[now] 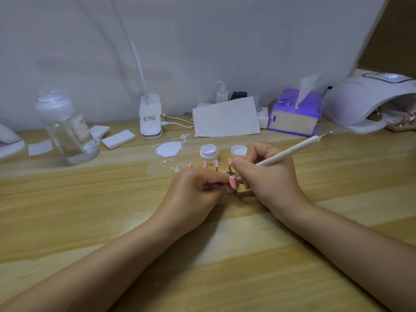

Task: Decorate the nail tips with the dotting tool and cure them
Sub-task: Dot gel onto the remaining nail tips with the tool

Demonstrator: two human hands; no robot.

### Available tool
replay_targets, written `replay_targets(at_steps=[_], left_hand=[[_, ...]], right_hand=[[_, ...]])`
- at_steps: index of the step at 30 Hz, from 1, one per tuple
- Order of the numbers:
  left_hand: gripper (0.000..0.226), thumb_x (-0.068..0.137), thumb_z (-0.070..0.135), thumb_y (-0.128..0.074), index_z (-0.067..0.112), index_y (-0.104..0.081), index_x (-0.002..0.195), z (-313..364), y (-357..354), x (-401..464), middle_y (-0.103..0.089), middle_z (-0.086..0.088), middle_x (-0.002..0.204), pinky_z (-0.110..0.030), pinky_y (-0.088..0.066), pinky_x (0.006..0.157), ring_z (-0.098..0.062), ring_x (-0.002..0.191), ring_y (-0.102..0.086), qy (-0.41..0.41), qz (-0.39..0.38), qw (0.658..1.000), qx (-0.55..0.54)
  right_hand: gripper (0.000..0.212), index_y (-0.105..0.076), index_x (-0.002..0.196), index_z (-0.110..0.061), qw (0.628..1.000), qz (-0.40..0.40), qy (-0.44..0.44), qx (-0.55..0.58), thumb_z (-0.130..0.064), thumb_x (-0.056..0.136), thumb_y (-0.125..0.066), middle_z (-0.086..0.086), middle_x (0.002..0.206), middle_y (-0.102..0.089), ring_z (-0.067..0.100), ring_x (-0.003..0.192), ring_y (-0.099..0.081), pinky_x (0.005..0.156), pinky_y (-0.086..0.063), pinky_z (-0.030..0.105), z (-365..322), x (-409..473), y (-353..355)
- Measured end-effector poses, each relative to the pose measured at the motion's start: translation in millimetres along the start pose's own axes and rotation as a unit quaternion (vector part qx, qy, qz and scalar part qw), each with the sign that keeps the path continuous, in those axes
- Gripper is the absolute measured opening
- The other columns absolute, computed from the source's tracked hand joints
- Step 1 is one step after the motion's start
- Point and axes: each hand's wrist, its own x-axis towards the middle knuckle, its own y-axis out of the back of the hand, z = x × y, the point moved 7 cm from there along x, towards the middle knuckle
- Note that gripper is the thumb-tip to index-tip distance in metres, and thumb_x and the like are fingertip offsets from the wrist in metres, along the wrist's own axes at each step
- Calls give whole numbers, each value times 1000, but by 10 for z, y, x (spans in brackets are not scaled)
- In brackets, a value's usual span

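The pink nail tip [233, 182] on its small stand sits at the middle of the wooden table [90, 199], pinched between the curled fingers of the left hand [195, 194], and its face looks bare of dots as far as the view shows. The metal point of the dotting tool [290, 152] touches or hangs just over the tip's upper edge; the right hand [263, 176] grips the white handle like a pen. Just behind stand four more pink tips [216, 163] in a row, most carrying white dots, so this looks like the last of the set to be decorated. The open jar of white gel [208, 153] and its lid [239, 151] lie just beyond them. Curing seems still ahead for these: the nail lamp [369, 100] stands well apart at the far right, with other items already under its hood, too small to identify.
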Motion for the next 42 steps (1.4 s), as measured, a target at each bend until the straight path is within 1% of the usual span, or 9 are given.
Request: replay_targets(at_steps=[6,11,16,22,27,31,38,40,42], left_hand=[[18,82,-3,-61,11,-73,77,3,3,-1,-67,23,64,-11,-50,60,15,65,-56,2,1,1000,0],[16,82,-3,-61,7,-74,82,7,2,-4,-67,24,65,-11,-50,59,15,66,-57,1,0,1000,-3],[24,82,-4,-60,14,-70,71,-10,4,-2,-68,20,65,-13,-52,61,12,66,-58,10,0,1000,-1],[20,82,-5,-60,11,-72,77,-24,-1,1,-71,16,71,-11,-49,58,13,69,-59,12,-3,1000,-14],[20,81,1,-63,17,-73,75,-43,-3,4,-73,8,82,-12,-49,58,3,76,-61,21,2,999,-36],[19,81,2,-63,18,-73,77,-49,-6,-1,-73,9,85,-11,-49,58,0,79,-63,29,-2,998,-51],[31,82,-1,-61,27,-72,77,-18,-8,-15,-71,19,75,-9,-48,57,8,78,-64,35,-12,997,-61],[31,83,-2,-61,26,-73,78,-14,-5,-13,-71,16,75,-9,-48,58,8,75,-63,33,-11,998,-50],[29,82,-2,-61,23,-73,77,-13,-1,-9,-72,14,75,-9,-48,58,9,72,-62,30,-9,999,-44]], right_hand=[[41,-32,49,-9,1000,-3,-1,-3,17,73,-52,-6,32,-36,2,30,-49,35,-33,9,-3,-9,3],[41,-32,49,-9,1000,2,0,-6,17,74,-51,-7,29,-37,1,29,-47,35,-35,10,-1,-11,12],[40,-33,49,-9,1000,2,4,-12,16,73,-52,-7,31,-37,1,30,-48,36,-33,9,1,-5,10],[40,-32,50,-9,1000,19,-6,13,15,75,-52,-7,31,-34,7,30,-49,36,-39,13,12,3,34],[46,-31,46,-11,996,68,-39,52,12,78,-54,-2,34,-28,8,27,-35,40,-48,22,76,36,122],[49,-32,42,-16,994,75,-51,67,12,77,-52,-3,33,-29,7,28,-30,43,-52,27,101,43,125],[41,-31,47,-10,999,35,-10,3,13,75,-51,-5,32,-30,1,26,-40,38,-39,13,8,-4,77],[41,-31,47,-11,999,34,-3,-17,12,73,-53,-5,34,-29,1,28,-39,39,-36,16,7,-2,78],[41,-31,46,-13,998,37,2,-43,9,72,-56,-4,37,-29,5,33,-33,46,-36,26,17,4,82]])
